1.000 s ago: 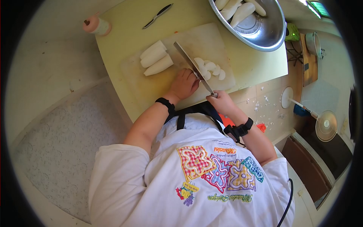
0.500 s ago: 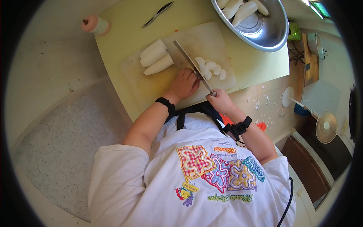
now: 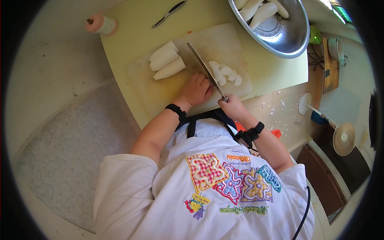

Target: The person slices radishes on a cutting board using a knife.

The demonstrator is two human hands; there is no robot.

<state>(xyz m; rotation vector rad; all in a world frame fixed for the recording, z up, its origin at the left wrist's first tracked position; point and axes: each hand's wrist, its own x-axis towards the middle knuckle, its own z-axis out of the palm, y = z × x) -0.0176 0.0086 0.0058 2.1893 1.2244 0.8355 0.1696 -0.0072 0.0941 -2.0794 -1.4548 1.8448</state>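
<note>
Slicing, apparently: my right grip (image 3: 233,108) clenches the knife (image 3: 203,66), my left grip (image 3: 197,89) curls beside it, whatever it pinches hidden, fingertips best tucked for the next cut; white slices (image 3: 226,71) lie beyond on the cutting board (image 3: 219,40)

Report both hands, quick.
Left hand: curled beside the knife; can't tell if it holds anything.
Right hand: closed on the knife's handle.

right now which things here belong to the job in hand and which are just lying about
In the job:
- knife, in the right hand
- left hand, beside the blade
- cutting board
- white slices
- larger white pieces
- probably the metal bowl of whole roots

Apparently just lying about:
- slim dark tool
- pink-topped container
- fan
</note>
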